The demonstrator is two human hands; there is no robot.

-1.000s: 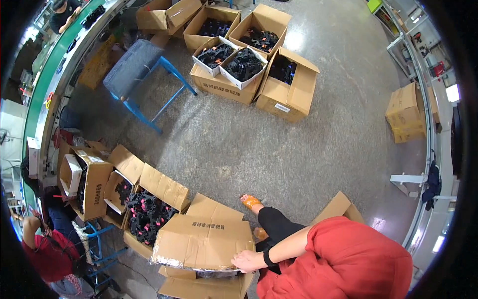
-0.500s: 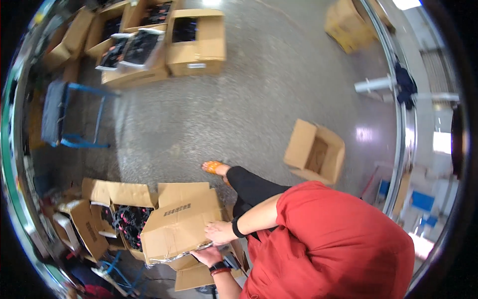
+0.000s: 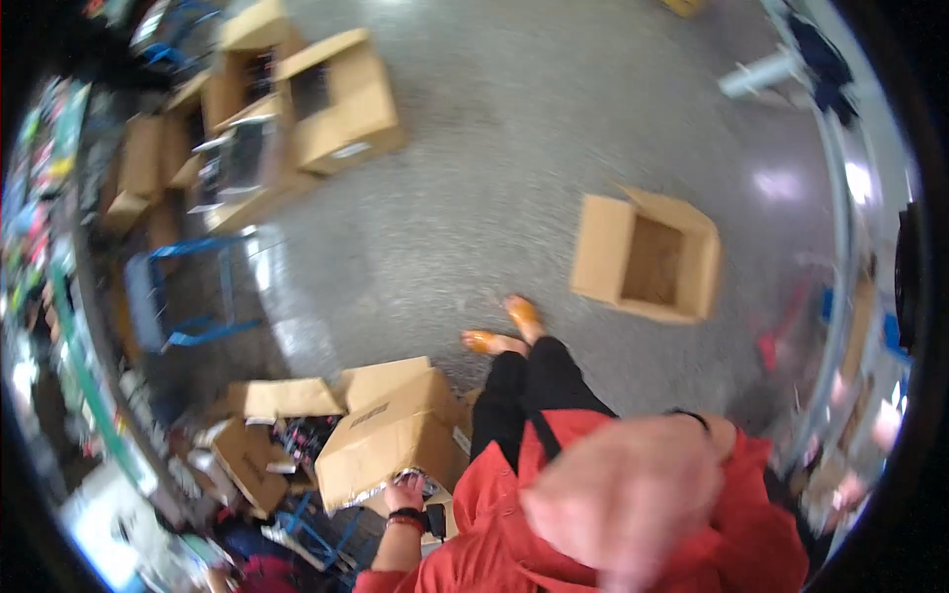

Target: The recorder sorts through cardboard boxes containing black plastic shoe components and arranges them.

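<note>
My left hand (image 3: 405,491), with a watch and a red band at the wrist, grips the near edge of a cardboard box (image 3: 381,440). That edge has a silvery strip along it, and the box sits tilted in front of me to the left. My right hand (image 3: 633,494) is raised close to the camera, over my red shirt and away from the box. Motion blurs it, so its fingers and anything in them cannot be made out. Beside the held box is an open carton with dark and pink pieces (image 3: 303,435).
An open carton (image 3: 657,259) stands on the floor to the right. Several filled cartons (image 3: 346,104) are grouped at the far left. A blue-framed stool (image 3: 198,292) stands before the long green-edged bench (image 3: 94,371). Another person (image 3: 262,563) is partly visible at lower left.
My right hand has left the box top and risen toward the camera. My left hand stays at the box's near edge. The view has turned, and both my feet now show.
</note>
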